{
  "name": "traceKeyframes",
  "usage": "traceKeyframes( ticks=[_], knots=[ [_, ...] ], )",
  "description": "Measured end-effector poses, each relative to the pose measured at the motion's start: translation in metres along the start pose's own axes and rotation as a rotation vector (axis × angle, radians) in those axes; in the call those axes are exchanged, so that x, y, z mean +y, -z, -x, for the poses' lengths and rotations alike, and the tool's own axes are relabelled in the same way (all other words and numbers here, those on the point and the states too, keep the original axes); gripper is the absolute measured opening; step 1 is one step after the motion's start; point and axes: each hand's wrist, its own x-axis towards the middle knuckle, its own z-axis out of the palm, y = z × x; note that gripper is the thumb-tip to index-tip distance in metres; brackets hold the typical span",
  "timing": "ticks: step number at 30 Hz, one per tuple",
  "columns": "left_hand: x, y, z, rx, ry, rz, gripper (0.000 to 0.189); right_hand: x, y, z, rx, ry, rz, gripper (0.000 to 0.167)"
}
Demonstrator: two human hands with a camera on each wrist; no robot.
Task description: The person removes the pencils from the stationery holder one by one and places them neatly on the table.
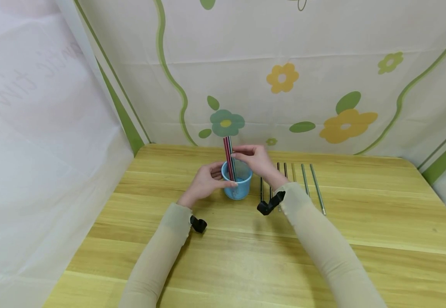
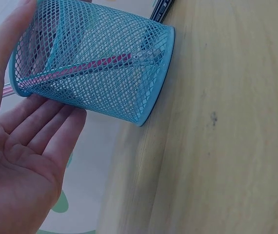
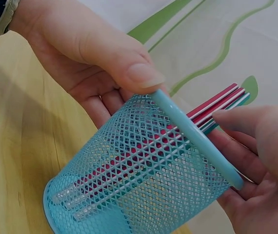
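A light blue mesh pencil cup (image 1: 237, 192) stands on the wooden table. My left hand (image 1: 206, 182) holds it from the left, thumb over the front rim and fingers round the far side. Inside lean red striped pencils (image 1: 227, 156) and a green pencil (image 3: 239, 101), their clear-looking lower ends near the bottom in the right wrist view. Above the rim, my right hand (image 1: 255, 160) pinches the green pencil between thumb and fingers. Through the mesh in the left wrist view, a red striped pencil (image 2: 95, 63) shows.
Right of the cup lie several pencils in a row: black pencils (image 1: 262, 188), a yellowish pencil (image 1: 293, 172) and green pencils (image 1: 317, 188). My right forearm partly covers them. A printed cloth wall (image 1: 254, 102) rises behind the table (image 1: 238, 256).
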Motion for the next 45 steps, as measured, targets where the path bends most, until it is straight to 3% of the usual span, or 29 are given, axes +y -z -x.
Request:
traceKeyframes(
  ticks=[20,31,39,45],
  knots=[
    [-0.002,0.000,-0.001,-0.010,0.014,0.035,0.064,0.007,-0.002,-0.001,0.036,0.015,-0.025,0.032],
    [0.013,0.000,0.003,-0.029,0.023,0.053,0.065,0.006,0.000,0.002,0.093,0.027,-0.033,0.031],
    [-0.005,0.001,-0.003,-0.010,0.026,0.031,0.069,0.002,0.002,0.006,0.139,0.028,-0.035,0.035],
    [-0.007,0.001,-0.002,-0.005,0.017,0.030,0.068,-0.003,0.003,0.009,0.190,0.044,-0.066,0.035]
  ],
)
